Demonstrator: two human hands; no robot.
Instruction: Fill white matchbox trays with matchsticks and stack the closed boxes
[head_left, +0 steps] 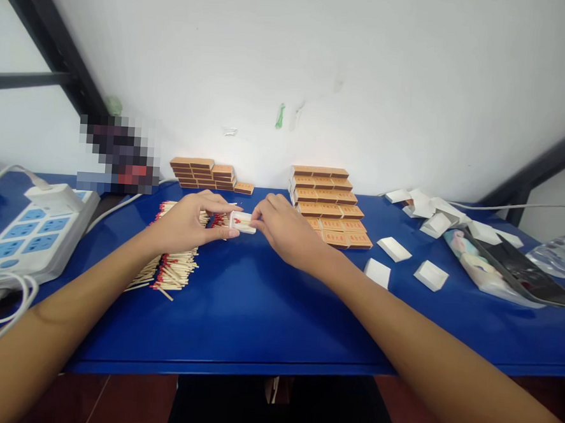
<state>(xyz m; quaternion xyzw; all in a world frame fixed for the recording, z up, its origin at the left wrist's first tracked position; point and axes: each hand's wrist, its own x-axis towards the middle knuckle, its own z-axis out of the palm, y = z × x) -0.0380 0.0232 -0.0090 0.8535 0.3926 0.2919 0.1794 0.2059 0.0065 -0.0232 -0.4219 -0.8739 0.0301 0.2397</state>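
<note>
Between both hands is a small white matchbox tray (244,229) with a few red-tipped matches in it. My left hand (193,222) grips the tray's left end between thumb and fingers. At the tray's right end, my right hand (281,229) pinches the pale ends of matches (243,221) lying in it. Loose matches (176,269) with red heads lie in heaps under and beside my left hand, partly hidden by it. Just behind my right hand stand stepped rows of orange-brown matchboxes (333,211).
A smaller stack of matchboxes (201,173) stands by the wall. Several white trays (430,275) lie scattered on the right of the blue table (256,325). Farther right is a dark phone (523,268). A white power strip (32,234) with cables occupies the left side.
</note>
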